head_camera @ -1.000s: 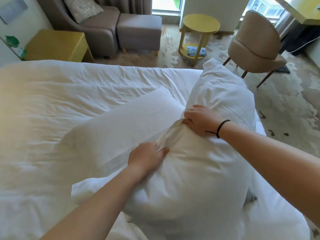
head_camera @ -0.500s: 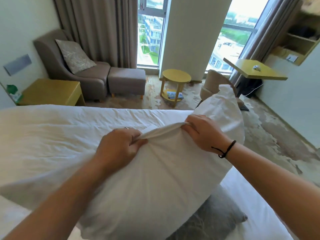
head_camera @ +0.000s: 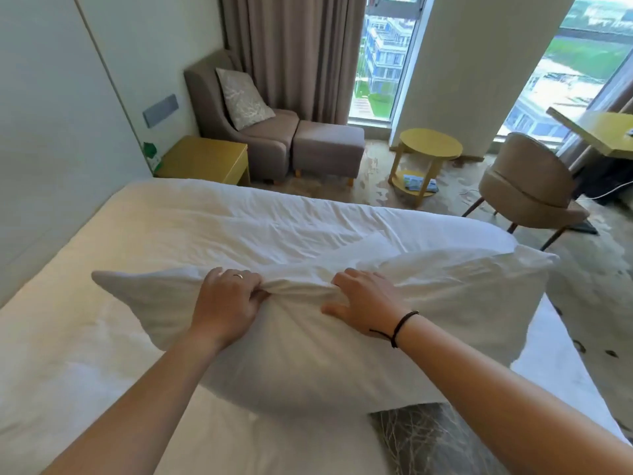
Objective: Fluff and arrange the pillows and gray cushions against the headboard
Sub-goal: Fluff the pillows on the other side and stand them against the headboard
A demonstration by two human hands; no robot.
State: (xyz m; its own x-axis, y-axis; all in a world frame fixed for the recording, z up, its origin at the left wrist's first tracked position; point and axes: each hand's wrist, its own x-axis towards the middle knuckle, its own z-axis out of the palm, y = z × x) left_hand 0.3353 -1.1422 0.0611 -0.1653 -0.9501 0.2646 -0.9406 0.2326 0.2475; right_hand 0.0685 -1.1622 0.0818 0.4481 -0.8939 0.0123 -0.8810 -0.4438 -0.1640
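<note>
The left hand [head_camera: 228, 301] grips the top edge of a large white pillow [head_camera: 342, 337], its fingers curled over the far side and its thumb tucked into a bunched fold of the pillowcase on the near side; a ring shows on one finger. Just to its right, with only that gathered ridge of cloth between them, the right hand [head_camera: 364, 303] holds the same edge, fingers hooked over the top and the thumb spread flat along the near face of the pillow; a black cord circles its wrist. The pillow is held on its long edge above the white bed [head_camera: 102, 337], spreading out well past both hands, one corner to the left of the left hand and the other far to the right of the right hand. Below the right forearm, close to the camera, a gray cushion [head_camera: 428, 440] with a pale branch pattern lies on the bed, its top partly covered by the pillow's lower bulge. Beyond the hands, across the bed, stand a gray armchair [head_camera: 239, 125] and a round yellow table [head_camera: 424, 149].
</note>
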